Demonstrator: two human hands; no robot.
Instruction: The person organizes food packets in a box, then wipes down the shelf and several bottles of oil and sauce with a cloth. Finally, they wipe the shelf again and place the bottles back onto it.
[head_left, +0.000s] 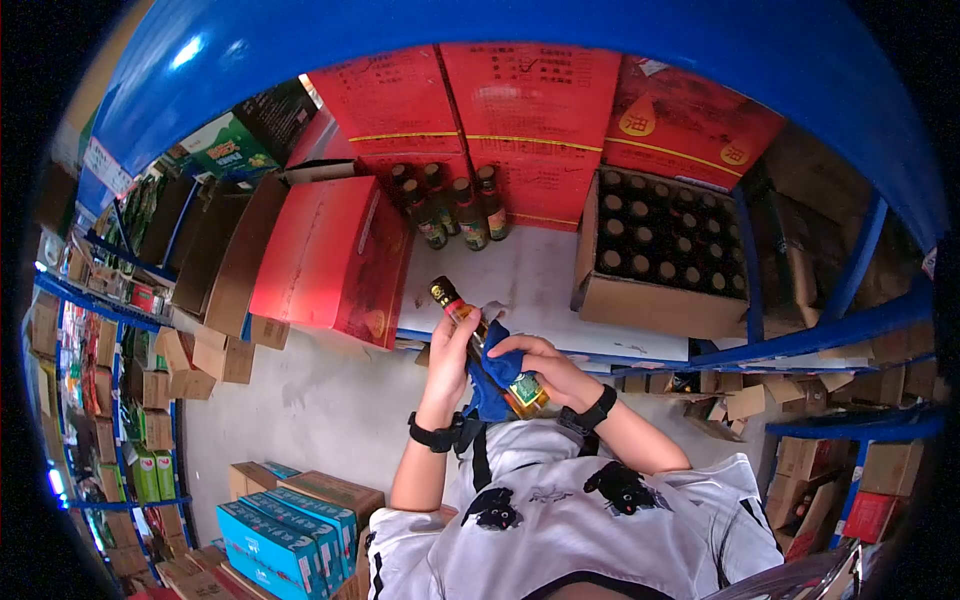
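Note:
I hold a glass bottle [525,388] with a dark-gold cap and a green label, tilted in front of my chest. My left hand [450,358] is closed round its upper part, below the cap. A blue cloth [490,398] lies against the bottle's middle and hangs down beside it. With fingers closed, my right hand [560,374] presses this cloth to the lower part of the bottle. Beyond my hands, several similar capped bottles [470,215] stand in a cluster on the white shelf [530,270].
An open carton [660,300] full of dark-capped bottles stands right on the shelf. A red box [325,260] sits at its left, and tall red cartons [535,115] line the back. Blue rack beams [850,320] frame the shelf. Blue packs [270,540] lie at lower left.

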